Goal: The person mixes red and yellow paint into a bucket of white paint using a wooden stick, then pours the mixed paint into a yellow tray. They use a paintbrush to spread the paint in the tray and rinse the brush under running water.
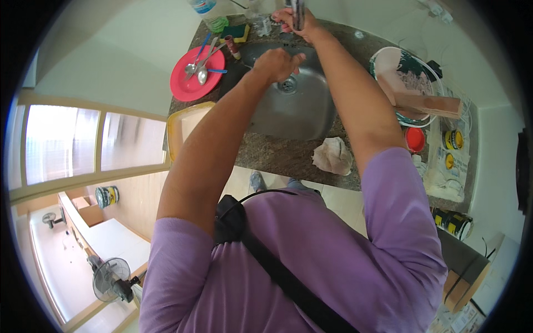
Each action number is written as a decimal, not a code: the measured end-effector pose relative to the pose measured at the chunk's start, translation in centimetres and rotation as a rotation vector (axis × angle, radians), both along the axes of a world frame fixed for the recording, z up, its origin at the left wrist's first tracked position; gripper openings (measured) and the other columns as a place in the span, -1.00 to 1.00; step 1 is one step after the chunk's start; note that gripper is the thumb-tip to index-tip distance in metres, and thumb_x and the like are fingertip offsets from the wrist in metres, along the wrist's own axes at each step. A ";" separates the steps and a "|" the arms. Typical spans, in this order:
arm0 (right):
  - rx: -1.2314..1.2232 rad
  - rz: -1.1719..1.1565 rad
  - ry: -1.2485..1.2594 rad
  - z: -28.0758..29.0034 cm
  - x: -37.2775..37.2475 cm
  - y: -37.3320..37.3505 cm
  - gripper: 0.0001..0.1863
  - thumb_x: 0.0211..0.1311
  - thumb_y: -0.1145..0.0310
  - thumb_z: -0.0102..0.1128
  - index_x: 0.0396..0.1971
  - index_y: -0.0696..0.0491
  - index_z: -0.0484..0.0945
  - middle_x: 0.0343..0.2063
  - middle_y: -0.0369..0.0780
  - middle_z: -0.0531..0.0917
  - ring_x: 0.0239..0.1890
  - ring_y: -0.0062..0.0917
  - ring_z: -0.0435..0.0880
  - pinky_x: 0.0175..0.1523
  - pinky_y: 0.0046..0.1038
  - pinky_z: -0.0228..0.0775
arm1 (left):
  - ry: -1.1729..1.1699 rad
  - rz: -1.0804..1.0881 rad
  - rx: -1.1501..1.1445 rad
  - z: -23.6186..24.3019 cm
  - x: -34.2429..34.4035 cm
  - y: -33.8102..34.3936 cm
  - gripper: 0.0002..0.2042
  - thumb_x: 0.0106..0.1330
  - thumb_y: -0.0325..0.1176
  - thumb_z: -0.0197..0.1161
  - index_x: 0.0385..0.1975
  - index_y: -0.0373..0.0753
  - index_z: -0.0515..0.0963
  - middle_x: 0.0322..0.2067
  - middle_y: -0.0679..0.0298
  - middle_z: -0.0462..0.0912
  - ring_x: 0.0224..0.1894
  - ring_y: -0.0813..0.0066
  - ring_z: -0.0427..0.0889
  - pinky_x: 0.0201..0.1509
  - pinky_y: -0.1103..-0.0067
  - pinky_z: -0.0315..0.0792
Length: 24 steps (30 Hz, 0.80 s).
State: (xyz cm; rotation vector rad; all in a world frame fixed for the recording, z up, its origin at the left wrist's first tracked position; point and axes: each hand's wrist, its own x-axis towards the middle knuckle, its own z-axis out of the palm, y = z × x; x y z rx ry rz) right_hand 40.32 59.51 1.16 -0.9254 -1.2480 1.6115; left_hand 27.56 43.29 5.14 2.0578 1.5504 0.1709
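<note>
My left hand [276, 65] hangs over the metal sink [302, 114] with its fingers curled inward. Whether anything is inside them is hidden. At the far side of the sink, my right hand [302, 30] is closed around the metal tap [298, 14], which partly covers its fingers. A drain [287, 85] shows in the basin just below my left hand. Left of that hand, a small brush-like tool with a dark red handle [231, 44] leans at the rim. A yellow and green sponge [235, 34] lies behind it.
A pink plate [186, 86] with several spoons stands left of the sink, near a pale yellow-rimmed tub [176, 130]. A crumpled cloth [333, 156] lies at the counter's front edge. On the right, a wooden piece [430, 104] rests across a paint-smeared bucket [383, 64], beside a red lid [414, 139].
</note>
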 end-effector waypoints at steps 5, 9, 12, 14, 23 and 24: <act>0.370 -0.346 -0.409 -0.1 -1.8 -7.0 -0.61 0.42 0.08 0.36 0.03 0.07 0.71 -0.22 -0.26 0.78 -0.35 -0.57 0.68 -0.17 -0.46 0.61 | 0.089 0.014 0.039 0.2 -8.2 -2.1 -0.26 0.54 0.11 0.09 0.60 -0.12 0.11 0.48 -0.23 0.27 0.50 -0.05 0.35 0.53 0.26 0.27; 0.505 -0.263 -0.433 1.7 -3.0 -23.3 -0.59 0.42 0.08 0.33 0.09 0.03 0.67 -0.35 -0.13 0.76 -0.33 -0.30 0.76 -0.19 -0.27 0.58 | 0.612 -0.094 0.063 5.0 -10.4 -6.9 -0.30 0.52 0.05 0.18 0.55 -0.16 0.22 0.31 -0.17 0.53 0.36 -0.05 0.55 0.43 0.24 0.40; 0.555 0.143 -0.511 4.0 -4.7 -33.2 -0.40 0.34 -0.01 0.40 0.26 -0.02 0.57 -0.05 -0.02 0.67 -0.11 -0.23 0.74 -0.05 -0.26 0.61 | 0.000 -0.066 -0.054 4.1 -15.3 -9.2 -0.40 0.53 -0.04 0.23 0.47 -0.19 0.36 0.23 -0.08 0.64 0.28 0.02 0.63 0.37 0.26 0.47; 0.714 0.414 -0.688 6.1 -5.5 -36.7 -0.18 0.21 -0.04 0.49 0.42 -0.07 0.40 -0.05 -0.08 0.59 0.03 -0.13 0.69 0.01 -0.18 0.63 | -0.209 0.042 -0.023 4.8 -17.6 -13.8 -0.48 0.53 -0.12 0.24 0.39 -0.22 0.46 0.21 -0.04 0.66 0.27 0.12 0.66 0.35 0.30 0.50; 0.904 0.361 -0.679 5.0 -13.9 -36.8 -0.59 0.33 0.09 0.37 0.06 0.01 0.66 -0.23 -0.16 0.65 -0.14 -0.18 0.72 -0.01 -0.16 0.61 | -0.528 0.969 -0.010 -3.3 -30.6 -28.1 -0.57 0.52 -0.05 0.30 0.01 -0.38 0.65 -0.26 0.08 0.77 -0.33 0.37 0.75 -0.29 0.43 0.66; 0.848 0.387 -0.721 6.2 -14.9 -36.0 -0.61 0.33 0.09 0.37 0.00 0.03 0.68 -0.22 -0.13 0.68 -0.10 -0.17 0.73 0.01 -0.15 0.60 | -0.538 0.978 0.030 -3.7 -30.4 -28.4 -0.58 0.52 -0.06 0.30 -0.03 -0.39 0.64 -0.30 0.12 0.74 -0.35 0.41 0.73 -0.34 0.46 0.64</act>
